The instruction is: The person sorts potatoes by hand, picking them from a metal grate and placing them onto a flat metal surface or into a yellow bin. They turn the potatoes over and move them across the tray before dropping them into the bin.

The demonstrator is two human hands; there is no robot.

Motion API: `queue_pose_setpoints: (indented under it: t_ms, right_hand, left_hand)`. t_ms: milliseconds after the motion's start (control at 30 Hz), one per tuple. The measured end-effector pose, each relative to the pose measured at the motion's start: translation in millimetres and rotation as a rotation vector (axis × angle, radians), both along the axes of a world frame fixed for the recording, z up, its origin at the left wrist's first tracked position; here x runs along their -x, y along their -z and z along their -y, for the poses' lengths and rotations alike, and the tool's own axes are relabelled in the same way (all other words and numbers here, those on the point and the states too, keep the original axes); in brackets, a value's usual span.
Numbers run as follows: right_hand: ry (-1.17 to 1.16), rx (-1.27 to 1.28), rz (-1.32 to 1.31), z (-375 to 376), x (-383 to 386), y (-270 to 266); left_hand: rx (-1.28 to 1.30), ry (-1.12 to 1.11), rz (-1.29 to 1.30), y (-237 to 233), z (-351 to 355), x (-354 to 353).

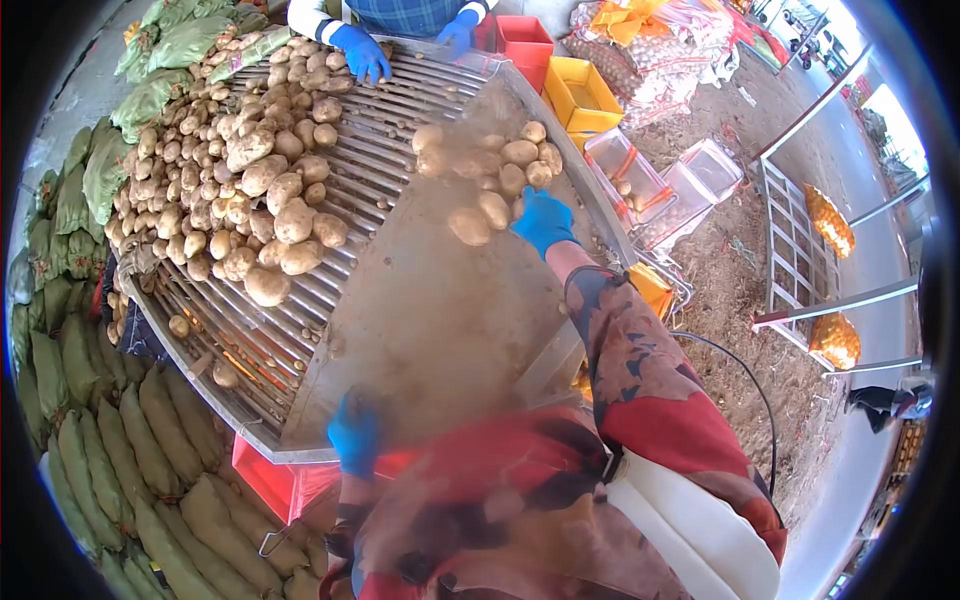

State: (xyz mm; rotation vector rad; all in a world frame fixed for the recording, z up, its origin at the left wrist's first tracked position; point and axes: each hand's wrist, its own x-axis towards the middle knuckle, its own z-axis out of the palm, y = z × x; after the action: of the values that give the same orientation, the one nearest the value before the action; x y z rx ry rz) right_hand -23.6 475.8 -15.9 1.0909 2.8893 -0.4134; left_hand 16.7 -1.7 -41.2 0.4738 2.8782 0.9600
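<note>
My right hand, in a blue glove, reaches over the metal table plate. Its fingers are partly spread against the near side of a small group of potatoes, and none is clearly gripped. Two potatoes lie just left of the fingertips. My left hand, also blue-gloved, is low at the plate's near edge by my body; haze blurs its fingers, and no potato shows in it. Left of the plate, a large heap of potatoes covers the slatted rack.
Across the rack, a co-worker's blue-gloved hand touches the slats. Yellow crate, red crate and clear bins line the right side. Another red crate sits below the near edge. Filled green sacks lie at left.
</note>
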Motion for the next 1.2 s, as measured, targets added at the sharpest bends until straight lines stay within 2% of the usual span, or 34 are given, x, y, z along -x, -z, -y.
queue_pose_setpoints:
  t_ms: [67,100,167,200,300,400,500,633,733,833,933,967,1033,1167,1200]
  right_hand:
    - [-0.11,0.018,-0.06,-7.8,-9.1,-3.9]
    - [-0.169,0.026,-0.094,-12.9,-13.2,-5.8]
    - [-0.076,0.53,-0.408,-39.6,-23.9,26.9]
    - [-0.028,0.787,-0.559,-40.7,-23.9,25.9]
    - [0.079,1.052,-0.727,-40.8,-17.8,21.0]
    - [-0.092,1.121,-0.649,-23.7,-0.2,15.4]
    - [-0.346,0.856,-0.497,7.0,8.4,2.4]
    - [-0.43,0.83,-0.415,15.5,9.1,4.1]
    - [-0.447,0.882,-0.383,17.1,4.9,1.6]
    - [-0.277,0.693,-0.193,31.9,-13.8,-20.1]
    - [-0.552,0.112,-0.398,43.3,-32.9,16.9]
    - [-0.537,0.129,-0.38,50.7,-43.5,21.0]
    - [-0.508,0.167,-0.341,75.1,-69.2,-12.6]
    - [-0.546,0.265,-0.457,113.2,-101.7,-37.0]
    - [-0.576,0.278,-0.473,122.5,-106.9,-43.4]
  left_hand:
    - [-0.006,-0.046,0.123,-23.2,-13.0,-3.3]
    - [0.002,-0.039,0.104,-19.9,-11.5,-3.2]
    - [0.014,-0.039,0.056,-10.7,-5.5,-0.9]
    - [0.0,-0.041,0.048,-10.3,-4.7,-0.3]
    - [-0.012,-0.038,0.042,-11.1,-5.6,-3.9]
    - [0.033,-0.007,0.01,-16.5,-9.2,-1.8]
    - [0.047,-0.007,-0.034,-11.7,-8.4,1.1]
    - [0.025,-0.012,-0.048,-15.2,-9.4,-2.6]
    - [0.01,-0.01,-0.034,-20.9,-11.9,-3.6]
    - [0.009,-0.016,-0.004,-22.9,-12.5,-4.5]
    - [0.003,-0.013,-0.01,-18.4,-9.3,-3.1]
    - [0.0,-0.011,-0.013,-15.0,-7.2,-3.7]
    - [0.009,0.017,-0.08,-12.1,-6.5,-2.5]
    - [-0.103,0.115,-0.271,5.1,-0.4,7.2]
    - [-0.235,0.045,-0.02,-3.9,-3.8,8.8]
